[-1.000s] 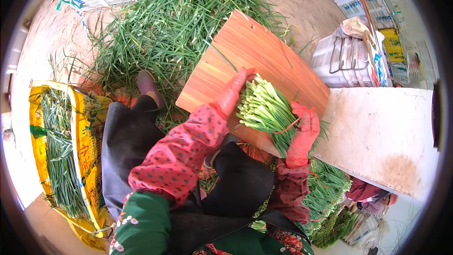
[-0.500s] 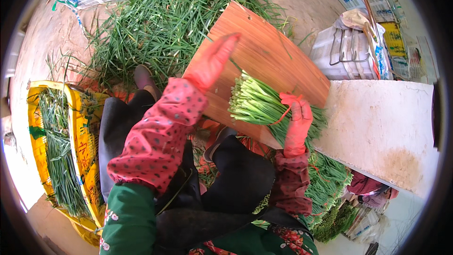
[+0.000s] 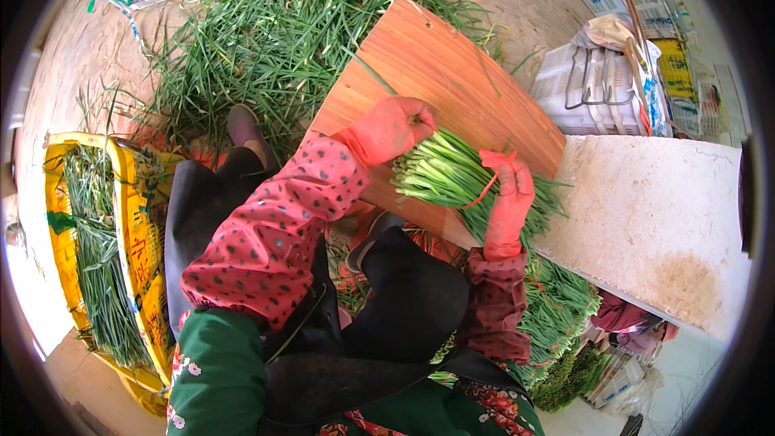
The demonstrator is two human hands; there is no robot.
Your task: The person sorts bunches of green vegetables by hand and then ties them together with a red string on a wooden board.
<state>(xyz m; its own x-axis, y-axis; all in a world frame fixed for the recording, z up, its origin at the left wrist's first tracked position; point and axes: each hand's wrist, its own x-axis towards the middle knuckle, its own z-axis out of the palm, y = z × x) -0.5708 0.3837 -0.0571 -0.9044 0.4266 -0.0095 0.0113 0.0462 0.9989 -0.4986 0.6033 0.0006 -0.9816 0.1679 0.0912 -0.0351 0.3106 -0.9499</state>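
A bundle of chives (image 3: 440, 171) lies across a wood-grain board (image 3: 452, 56), pale cut ends facing left and green leaves trailing right. A red tie (image 3: 489, 186) goes around it. My right hand (image 3: 510, 200), in a pinkish-red glove, is closed on the bundle right by the tie, whose loose end sticks up above the fingertips. At the upper edge of the pale ends, my left hand (image 3: 391, 129), gloved alike, pinches chive stalks with curled fingers. How many stalks it grips is hidden.
A large heap of loose chives (image 3: 307, 40) covers the floor beyond the board. At left stands a yellow crate (image 3: 133, 250) holding more chives. Tied bundles (image 3: 557, 307) lie at lower right, under a white slab (image 3: 646, 210). White crates (image 3: 565, 81) stand at far right.
My left hand has come down and right from above the board to the bundle's cut ends, and its stretched fingers have curled closed. My right hand stays at the tie.
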